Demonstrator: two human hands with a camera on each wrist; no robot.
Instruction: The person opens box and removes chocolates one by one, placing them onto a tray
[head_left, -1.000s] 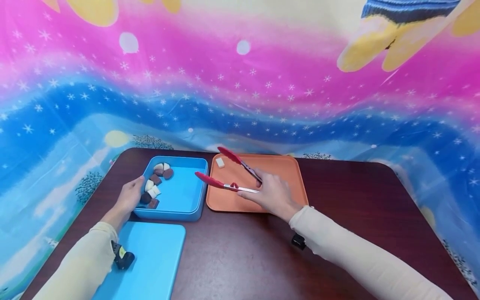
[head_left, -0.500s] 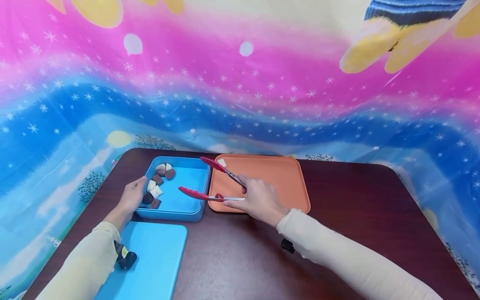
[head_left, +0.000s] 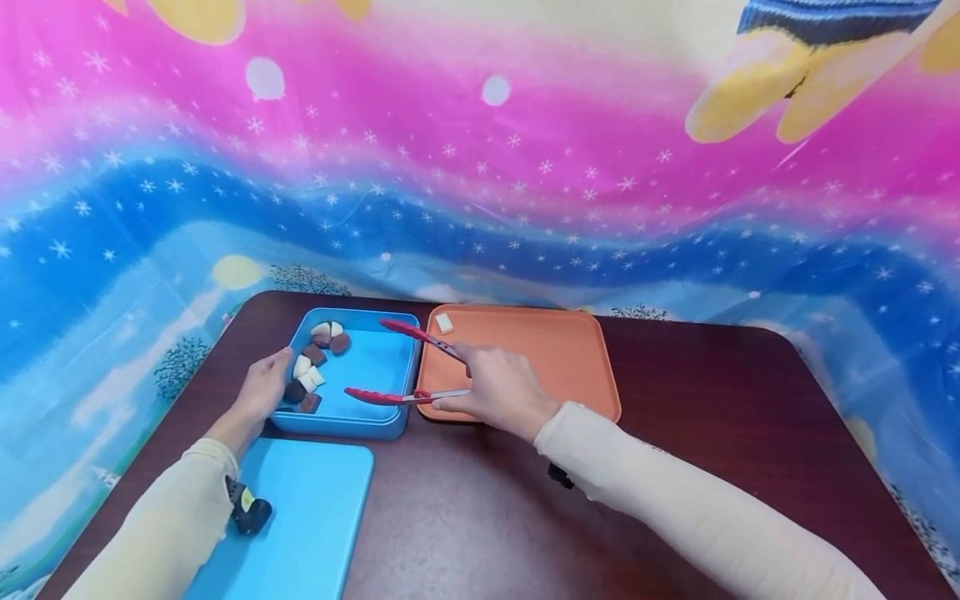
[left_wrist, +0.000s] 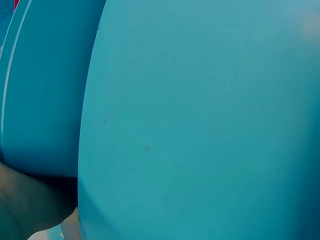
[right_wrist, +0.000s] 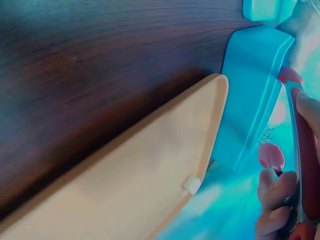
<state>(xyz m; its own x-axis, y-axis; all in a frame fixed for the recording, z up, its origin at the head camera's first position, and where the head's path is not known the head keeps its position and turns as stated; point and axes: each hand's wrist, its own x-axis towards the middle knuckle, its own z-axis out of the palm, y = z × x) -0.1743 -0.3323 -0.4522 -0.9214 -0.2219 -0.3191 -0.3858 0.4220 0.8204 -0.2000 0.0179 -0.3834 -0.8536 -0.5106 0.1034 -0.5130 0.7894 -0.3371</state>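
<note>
At the left rim of a blue box (head_left: 341,428), my left hand (head_left: 262,387) grips the side with the thumb up on the edge. White, brown and dark chocolate-like pieces (head_left: 315,356) lie along that side inside the box. My right hand (head_left: 498,387) holds a pair of tongs (head_left: 375,397) with red tips, spread wide over the box with nothing between them. In the right wrist view the fingers wrap the red tong handle (right_wrist: 306,165). One white piece (head_left: 444,323) sits in the far left corner of an orange tray (head_left: 555,358).
The tray stands right beside the box. A flat blue lid (head_left: 307,492) lies in front of the box, under the left forearm, and fills most of the left wrist view. A dark wooden table (head_left: 697,392) bears everything, with a printed cloth (head_left: 480,208) hanging behind.
My right hand has moved left and slightly nearer with the spread tongs, bringing the tips from around the tray's left edge to over the box. My left hand stays on the rim.
</note>
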